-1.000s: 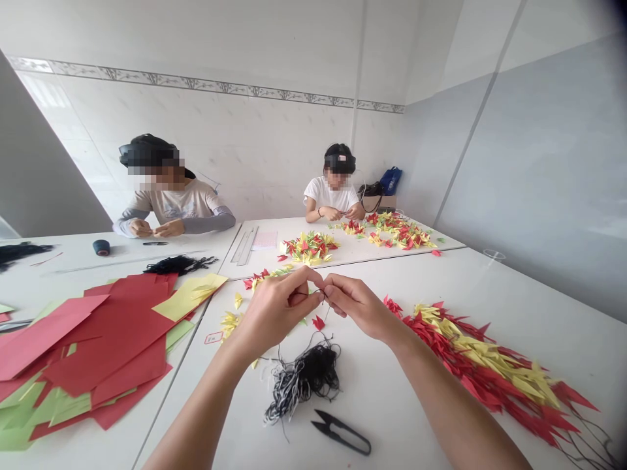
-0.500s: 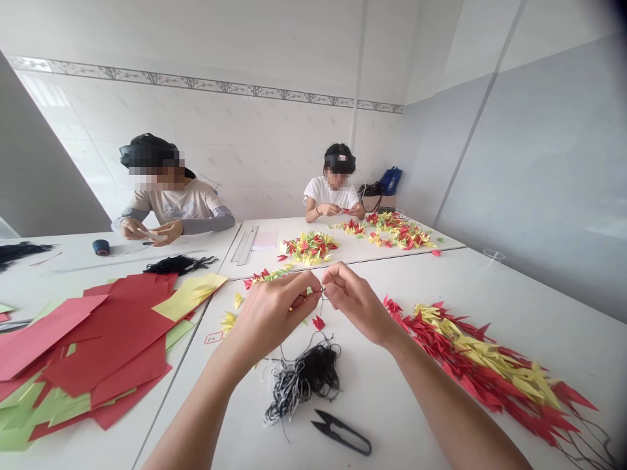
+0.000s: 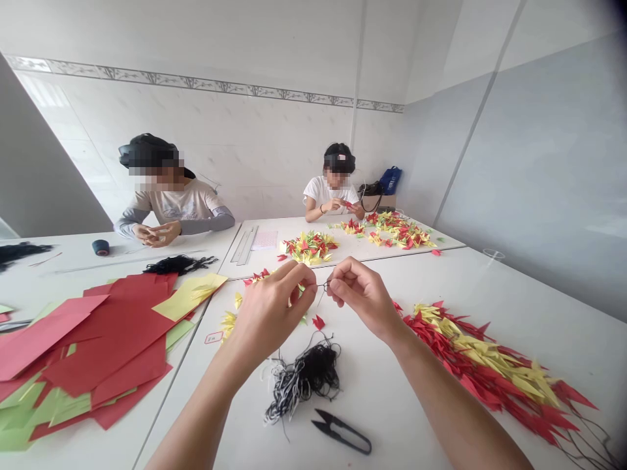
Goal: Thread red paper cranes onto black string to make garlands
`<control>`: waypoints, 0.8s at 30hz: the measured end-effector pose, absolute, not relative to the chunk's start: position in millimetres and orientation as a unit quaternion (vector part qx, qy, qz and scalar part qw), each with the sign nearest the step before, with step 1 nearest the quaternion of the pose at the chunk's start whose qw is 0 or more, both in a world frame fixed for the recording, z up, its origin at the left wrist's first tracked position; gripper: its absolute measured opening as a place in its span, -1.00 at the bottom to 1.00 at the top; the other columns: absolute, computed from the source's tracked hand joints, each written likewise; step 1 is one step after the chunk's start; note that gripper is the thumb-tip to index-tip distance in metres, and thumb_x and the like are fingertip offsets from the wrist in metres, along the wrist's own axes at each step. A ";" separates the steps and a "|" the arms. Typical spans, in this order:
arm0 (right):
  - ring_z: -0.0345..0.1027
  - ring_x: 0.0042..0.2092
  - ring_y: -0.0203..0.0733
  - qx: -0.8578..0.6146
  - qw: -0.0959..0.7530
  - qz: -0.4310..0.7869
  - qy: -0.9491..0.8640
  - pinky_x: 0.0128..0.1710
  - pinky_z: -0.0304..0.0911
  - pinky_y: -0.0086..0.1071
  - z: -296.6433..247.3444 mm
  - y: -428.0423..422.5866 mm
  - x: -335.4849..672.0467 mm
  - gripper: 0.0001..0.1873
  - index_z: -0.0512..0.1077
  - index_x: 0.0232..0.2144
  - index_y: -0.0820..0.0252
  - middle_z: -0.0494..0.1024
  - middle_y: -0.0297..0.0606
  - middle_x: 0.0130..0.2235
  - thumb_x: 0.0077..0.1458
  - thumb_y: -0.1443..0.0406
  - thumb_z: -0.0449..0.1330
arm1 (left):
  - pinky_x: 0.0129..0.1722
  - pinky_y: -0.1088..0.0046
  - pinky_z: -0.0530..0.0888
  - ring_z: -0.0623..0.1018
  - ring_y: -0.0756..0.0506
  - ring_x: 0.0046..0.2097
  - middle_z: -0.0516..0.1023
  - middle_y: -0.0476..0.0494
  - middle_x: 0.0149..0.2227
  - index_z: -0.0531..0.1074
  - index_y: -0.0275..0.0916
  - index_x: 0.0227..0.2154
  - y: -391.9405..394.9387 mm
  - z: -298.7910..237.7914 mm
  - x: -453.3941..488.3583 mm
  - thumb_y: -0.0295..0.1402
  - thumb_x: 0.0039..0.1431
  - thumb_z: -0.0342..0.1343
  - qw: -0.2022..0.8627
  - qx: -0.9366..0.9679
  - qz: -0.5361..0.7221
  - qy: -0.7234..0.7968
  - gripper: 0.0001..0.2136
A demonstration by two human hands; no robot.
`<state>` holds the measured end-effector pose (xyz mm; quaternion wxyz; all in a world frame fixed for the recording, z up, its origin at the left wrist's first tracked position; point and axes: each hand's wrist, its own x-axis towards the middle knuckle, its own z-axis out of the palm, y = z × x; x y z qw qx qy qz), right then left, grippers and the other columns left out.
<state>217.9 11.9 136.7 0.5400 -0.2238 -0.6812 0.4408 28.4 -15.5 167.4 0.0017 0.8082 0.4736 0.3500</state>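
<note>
My left hand [image 3: 272, 307] and my right hand [image 3: 360, 297] are raised over the white table, fingertips close together. Both pinch a thin black thread [image 3: 323, 286] in the small gap between them. A tangle of black and white threads [image 3: 304, 382] lies below my hands, with black thread snips [image 3: 341, 432] near it. To the right of my right hand stretches a long heap of strung red and yellow paper cranes [image 3: 482, 359]. One small red crane [image 3: 319, 322] lies just beneath the gap, and yellow cranes [image 3: 228, 324] sit left of my left hand.
Stacked red, yellow and green paper sheets [image 3: 105, 333] cover the table on the left. Two co-workers sit across, with paper crane piles [image 3: 308, 248], metal rulers [image 3: 243, 245], a dark thread spool [image 3: 100, 247] and a black thread bundle [image 3: 179, 264] between us.
My hands have risen slightly and drawn a little apart, with the fingertips no longer touching. The thread stays pinched between them. The co-workers' hands have shifted slightly.
</note>
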 end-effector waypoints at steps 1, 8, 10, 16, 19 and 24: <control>0.28 -0.38 -0.31 -0.216 0.545 0.449 -0.674 -0.39 0.25 -0.42 136.4 12.5 217.8 -0.75 0.37 -0.33 0.15 0.44 -0.33 -0.38 0.24 0.12 0.25 | -0.52 0.55 0.15 0.28 0.09 -0.53 0.45 0.08 -0.44 0.37 -0.19 -0.34 -15.6 167.6 29.1 -0.37 0.31 0.00 0.032 0.804 0.352 0.479 -0.89; 0.33 -0.37 -0.31 -0.197 0.552 0.468 -0.661 -0.35 0.30 -0.39 134.5 12.6 216.0 -0.78 0.39 -0.32 0.16 0.46 -0.33 -0.38 0.23 0.15 0.27 | -0.54 0.56 0.08 0.12 0.06 -0.54 0.09 0.15 -0.59 0.34 -0.16 -0.28 -14.4 164.3 34.2 -0.27 0.38 -0.07 0.203 0.777 0.373 0.466 -0.85; 0.33 -0.37 -0.31 -0.197 0.550 0.467 -0.664 -0.35 0.31 -0.39 133.8 13.0 215.8 -0.78 0.39 -0.32 0.16 0.45 -0.34 -0.38 0.22 0.15 0.27 | -0.54 0.56 0.06 0.09 0.06 -0.54 0.03 0.15 -0.59 0.36 -0.17 -0.30 -12.6 162.0 34.4 -0.23 0.35 -0.01 0.211 0.773 0.376 0.466 -0.84; 0.31 -0.36 -0.32 -0.203 0.543 0.453 -0.678 -0.35 0.29 -0.42 132.7 13.4 215.1 -0.80 0.40 -0.31 0.16 0.42 -0.35 -0.36 0.22 0.16 0.27 | -0.53 0.58 0.07 0.04 0.07 -0.54 -0.03 0.16 -0.59 0.35 -0.19 -0.39 -8.3 157.3 33.9 -0.31 0.26 0.06 0.180 0.773 0.387 0.469 -0.88; 0.32 -0.32 -0.30 -0.214 0.546 0.442 -0.679 -0.34 0.27 -0.43 133.0 10.9 214.0 -0.81 0.40 -0.26 0.14 0.42 -0.34 -0.34 0.23 0.16 0.26 | -0.53 0.57 0.06 0.08 0.07 -0.57 0.08 0.16 -0.63 0.34 -0.20 -0.45 -9.3 155.4 36.4 -0.39 0.17 0.10 0.019 0.780 0.382 0.495 -0.90; 0.36 -0.33 -0.29 -0.225 0.551 0.445 -0.669 -0.36 0.26 -0.42 132.3 8.0 212.6 -0.77 0.36 -0.16 0.12 0.49 -0.34 -0.34 0.25 0.13 0.24 | -0.57 0.51 -0.05 0.06 0.08 -0.62 0.30 0.12 -0.63 0.33 -0.22 -0.48 -13.9 152.0 41.6 -0.39 0.22 0.10 -0.260 0.752 0.379 0.473 -0.85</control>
